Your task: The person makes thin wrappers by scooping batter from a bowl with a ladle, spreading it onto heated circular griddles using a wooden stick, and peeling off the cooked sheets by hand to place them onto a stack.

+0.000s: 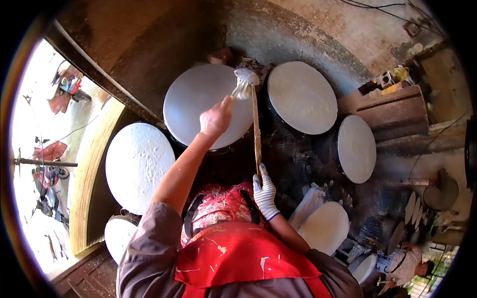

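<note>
My bare left hand (217,118) is closed, fingers pinched on the tail of a white, wet-looking cloth (244,82). The bunched cloth sits around the far end of a long wooden stick (256,129). In a striped white glove, my right hand (265,193) grips the stick's near end, fingers wrapped around it. Beneath the cloth and my left hand is a large round container (198,102) with a smooth, pale grey-white top. I cannot tell whether the cloth touches that surface.
Round white-topped containers stand around: one right (302,98), one farther right (357,149), a lumpy-topped one left (139,166). A pale disc (325,226) lies near my right forearm. A stained wall (278,37) curves behind. Another person (405,263) is at lower right.
</note>
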`<state>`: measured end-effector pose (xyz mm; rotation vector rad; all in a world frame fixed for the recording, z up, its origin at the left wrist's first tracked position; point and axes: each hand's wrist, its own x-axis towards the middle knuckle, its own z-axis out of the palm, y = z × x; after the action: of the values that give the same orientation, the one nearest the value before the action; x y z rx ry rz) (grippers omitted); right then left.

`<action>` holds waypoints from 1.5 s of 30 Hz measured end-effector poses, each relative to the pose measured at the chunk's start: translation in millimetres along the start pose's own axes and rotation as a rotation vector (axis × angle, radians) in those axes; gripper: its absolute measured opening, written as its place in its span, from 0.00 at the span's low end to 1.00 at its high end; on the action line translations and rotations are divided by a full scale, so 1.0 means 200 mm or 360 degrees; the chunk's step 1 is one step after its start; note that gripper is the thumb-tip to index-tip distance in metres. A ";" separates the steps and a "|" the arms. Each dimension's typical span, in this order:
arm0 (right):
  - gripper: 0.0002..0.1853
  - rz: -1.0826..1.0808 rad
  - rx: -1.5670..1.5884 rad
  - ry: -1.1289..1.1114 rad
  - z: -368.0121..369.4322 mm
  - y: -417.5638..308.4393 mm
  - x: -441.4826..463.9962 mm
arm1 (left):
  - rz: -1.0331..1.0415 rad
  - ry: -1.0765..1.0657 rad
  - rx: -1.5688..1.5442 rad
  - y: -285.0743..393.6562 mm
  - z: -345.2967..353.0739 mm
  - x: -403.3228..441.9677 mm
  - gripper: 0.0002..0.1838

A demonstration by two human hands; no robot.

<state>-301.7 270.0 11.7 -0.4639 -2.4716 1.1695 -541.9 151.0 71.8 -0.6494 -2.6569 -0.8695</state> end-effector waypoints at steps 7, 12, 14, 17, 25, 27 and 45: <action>0.23 0.0257 0.0390 0.0107 0.25 -0.13 0.10 | -0.0025 -0.0070 -0.0040 -0.13 -0.06 0.08 0.20; 0.22 0.0550 0.0670 0.0142 0.54 -0.02 0.19 | -0.0044 -0.0002 -0.0058 -0.21 -0.12 0.17 0.21; 0.21 0.0345 0.0489 0.0148 0.62 -0.03 0.27 | -0.0082 -0.0010 -0.0046 -0.24 -0.16 0.20 0.23; 0.20 0.0193 0.0446 0.0237 0.78 -0.12 0.44 | -0.0079 0.0160 -0.0115 -0.33 -0.19 0.19 0.19; 0.17 0.0427 0.0718 0.0091 0.81 -0.31 0.77 | -0.0324 0.0117 -0.0113 -0.50 -0.27 0.11 0.21; 0.17 0.0538 0.0953 0.0258 0.71 -0.23 0.65 | -0.0315 0.0163 -0.0126 -0.56 -0.28 0.10 0.22; 0.17 0.0104 0.0267 0.0217 0.64 -0.16 0.75 | -0.0807 0.0043 -0.0042 -0.59 -0.29 -0.07 0.22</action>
<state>-496.2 231.1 -10.9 -0.5601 -2.2366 1.3129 -581.4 26.2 53.2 0.0462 -2.8311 -1.0246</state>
